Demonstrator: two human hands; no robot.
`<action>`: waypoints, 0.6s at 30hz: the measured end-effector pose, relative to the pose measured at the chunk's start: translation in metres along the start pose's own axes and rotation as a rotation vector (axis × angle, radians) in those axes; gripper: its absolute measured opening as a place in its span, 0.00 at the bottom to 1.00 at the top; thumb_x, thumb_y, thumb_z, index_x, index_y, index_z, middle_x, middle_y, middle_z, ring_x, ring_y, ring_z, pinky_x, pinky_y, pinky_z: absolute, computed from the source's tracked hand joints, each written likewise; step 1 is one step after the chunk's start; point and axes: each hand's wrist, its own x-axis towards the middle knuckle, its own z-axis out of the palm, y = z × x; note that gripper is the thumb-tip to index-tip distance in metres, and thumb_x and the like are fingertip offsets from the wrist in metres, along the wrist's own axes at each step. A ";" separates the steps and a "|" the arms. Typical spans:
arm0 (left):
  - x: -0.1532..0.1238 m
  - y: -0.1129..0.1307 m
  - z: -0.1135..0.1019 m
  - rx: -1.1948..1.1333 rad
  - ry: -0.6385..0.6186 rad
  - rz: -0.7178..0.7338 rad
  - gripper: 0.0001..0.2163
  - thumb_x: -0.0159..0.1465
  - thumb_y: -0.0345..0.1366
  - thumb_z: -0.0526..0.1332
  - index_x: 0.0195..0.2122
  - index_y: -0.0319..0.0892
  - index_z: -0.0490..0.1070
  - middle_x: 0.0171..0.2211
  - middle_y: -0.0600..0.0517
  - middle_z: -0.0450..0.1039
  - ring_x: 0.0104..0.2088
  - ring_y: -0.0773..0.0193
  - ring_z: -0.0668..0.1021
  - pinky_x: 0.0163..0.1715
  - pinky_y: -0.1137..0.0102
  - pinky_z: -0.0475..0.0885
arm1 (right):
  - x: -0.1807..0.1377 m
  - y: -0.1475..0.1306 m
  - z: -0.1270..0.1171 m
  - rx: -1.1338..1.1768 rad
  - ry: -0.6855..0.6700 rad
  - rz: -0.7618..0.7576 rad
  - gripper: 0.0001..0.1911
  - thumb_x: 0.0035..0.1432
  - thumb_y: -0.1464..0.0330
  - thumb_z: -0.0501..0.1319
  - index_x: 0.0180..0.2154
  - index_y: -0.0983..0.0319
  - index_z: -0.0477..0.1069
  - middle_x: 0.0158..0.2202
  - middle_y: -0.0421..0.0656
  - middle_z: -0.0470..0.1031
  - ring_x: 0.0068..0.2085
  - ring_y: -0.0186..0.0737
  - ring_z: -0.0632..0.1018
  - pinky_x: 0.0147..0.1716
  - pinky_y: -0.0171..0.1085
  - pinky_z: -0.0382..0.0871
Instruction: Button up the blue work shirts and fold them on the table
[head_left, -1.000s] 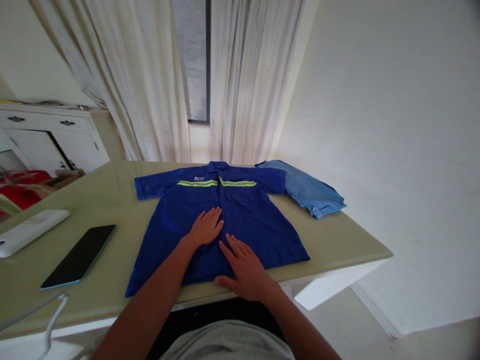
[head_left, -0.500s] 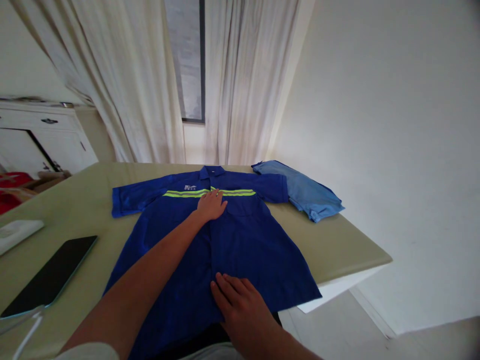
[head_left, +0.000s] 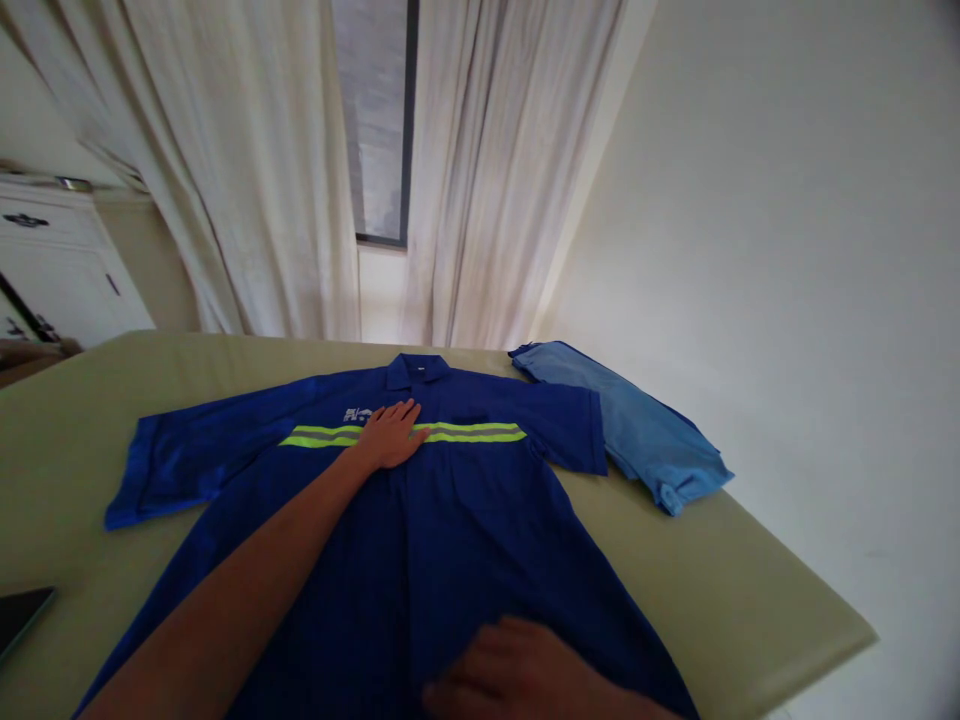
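Note:
A dark blue work shirt (head_left: 465,540) with a yellow-green reflective stripe lies spread out, front up, on the pale green table (head_left: 750,590). My left hand (head_left: 390,436) rests flat on the chest stripe near the collar, fingers stretched out. At the bottom edge of the view my right hand (head_left: 517,672) lies on the shirt's lower front; it is blurred, with the fingers seeming to lie flat.
A folded light blue garment (head_left: 637,430) lies at the table's far right, touching the shirt's sleeve. A dark phone corner (head_left: 19,615) shows at the left edge. White curtains (head_left: 285,170) and a window stand behind; a white cabinet (head_left: 45,260) is at far left.
My left hand slid up the shirt front from the middle to the chest stripe. My right hand drew back toward the hem. The view moved closer over the table.

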 end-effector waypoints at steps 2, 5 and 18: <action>0.008 -0.007 -0.001 -0.018 0.040 0.027 0.27 0.72 0.54 0.49 0.65 0.45 0.68 0.66 0.40 0.67 0.65 0.43 0.69 0.63 0.48 0.61 | 0.037 0.042 -0.040 0.004 -0.009 0.105 0.32 0.68 0.50 0.61 0.68 0.53 0.63 0.58 0.45 0.78 0.56 0.47 0.78 0.57 0.43 0.69; 0.021 -0.017 -0.004 -0.048 0.103 0.065 0.22 0.72 0.50 0.50 0.60 0.46 0.72 0.58 0.41 0.73 0.57 0.46 0.73 0.57 0.52 0.67 | 0.110 0.131 -0.064 0.021 0.084 0.257 0.28 0.72 0.52 0.56 0.66 0.57 0.66 0.63 0.50 0.73 0.63 0.50 0.73 0.65 0.49 0.63; 0.041 -0.036 0.001 -0.070 0.112 0.099 0.20 0.74 0.50 0.51 0.58 0.47 0.73 0.57 0.45 0.75 0.56 0.49 0.75 0.56 0.55 0.67 | 0.243 0.343 -0.023 0.119 0.419 0.391 0.16 0.65 0.57 0.66 0.47 0.62 0.79 0.47 0.50 0.80 0.51 0.48 0.77 0.57 0.46 0.66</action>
